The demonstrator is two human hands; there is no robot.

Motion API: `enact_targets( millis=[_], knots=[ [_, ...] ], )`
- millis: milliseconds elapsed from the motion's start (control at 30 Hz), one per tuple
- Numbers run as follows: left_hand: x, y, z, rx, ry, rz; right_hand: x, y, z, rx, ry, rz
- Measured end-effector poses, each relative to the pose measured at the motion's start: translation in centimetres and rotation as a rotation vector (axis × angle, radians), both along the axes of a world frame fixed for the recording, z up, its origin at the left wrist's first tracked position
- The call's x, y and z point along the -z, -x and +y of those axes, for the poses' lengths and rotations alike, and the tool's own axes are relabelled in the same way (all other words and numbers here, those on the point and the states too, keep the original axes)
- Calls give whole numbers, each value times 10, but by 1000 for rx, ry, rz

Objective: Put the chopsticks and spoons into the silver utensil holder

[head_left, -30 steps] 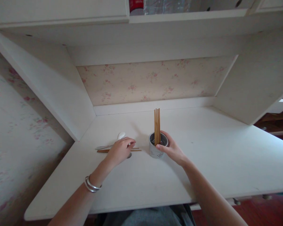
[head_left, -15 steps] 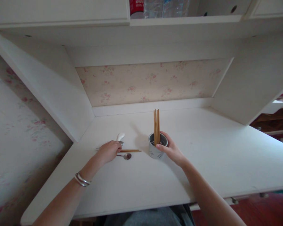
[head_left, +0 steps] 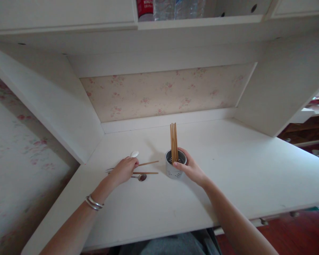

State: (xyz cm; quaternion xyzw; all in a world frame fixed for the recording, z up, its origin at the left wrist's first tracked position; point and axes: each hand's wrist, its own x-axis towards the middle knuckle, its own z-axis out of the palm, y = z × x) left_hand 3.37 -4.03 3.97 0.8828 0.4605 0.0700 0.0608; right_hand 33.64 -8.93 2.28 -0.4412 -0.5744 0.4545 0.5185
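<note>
My right hand [head_left: 189,167] is wrapped round a light grey perforated utensil holder [head_left: 172,173], its thumb over the rim. Several wooden chopsticks [head_left: 173,141] stand upright in the holder. Over the utensils on the left, my left hand [head_left: 126,168] is closed on a chopstick [head_left: 149,163], which points right from the fingertips. Another chopstick [head_left: 150,173] lies just nearer to me, beside a metal spoon [head_left: 141,177]. Behind the left fingers is a white spoon [head_left: 134,153]. Fork tines [head_left: 110,170] poke out left of the wrist, the rest hidden beneath the hand.
The white desk [head_left: 223,184] has side panels and a floral back wall. Above hangs a shelf [head_left: 202,22] with clear plastic bottles [head_left: 175,9] and a red-labelled container [head_left: 145,9]. My lap is at the desk's front edge.
The two chopsticks, close together before, are now apart: the far one has swung away at an angle in my left fingers. My right hand stays on the holder. The view has shifted slightly.
</note>
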Motion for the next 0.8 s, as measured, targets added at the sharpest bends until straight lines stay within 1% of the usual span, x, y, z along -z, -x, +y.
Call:
enact_targets(
  millis=[100, 167, 233, 300, 367, 467, 533, 567, 633, 700, 800],
  knots=[
    [-9, -7, 4, 35, -87, -117, 0, 0, 0, 4, 0, 3],
    [-18, -14, 7, 31, -166, -196, -1, 0, 0, 3, -6, -5],
    [-30, -23, 10, -19, -228, -301, -1, 0, 0, 5, -8, -8],
    [-46, -33, 10, -95, -249, -462, -2, 0, -1, 0, 0, -4],
    [-65, -46, 10, -165, -204, -692, -2, -1, -2, -8, 5, -7],
    [-93, -69, 7, -167, -48, -1050, -2, -2, -3, -1, 9, -25],
    [-106, -84, 6, -143, 6, -1146, -2, -2, -4, 5, 12, -30],
    [-109, -92, 6, -131, 23, -1155, -2, -2, -4, 3, 12, -26],
    [-108, -105, 6, -109, 46, -1123, -2, -2, -4, -7, 6, -11],
    [-100, -116, 8, -97, 59, -1066, -2, -1, -4, -20, 4, 3],
    [-80, -129, 11, -95, 71, -987, -3, -2, -5, -18, 1, -6]
  ],
)
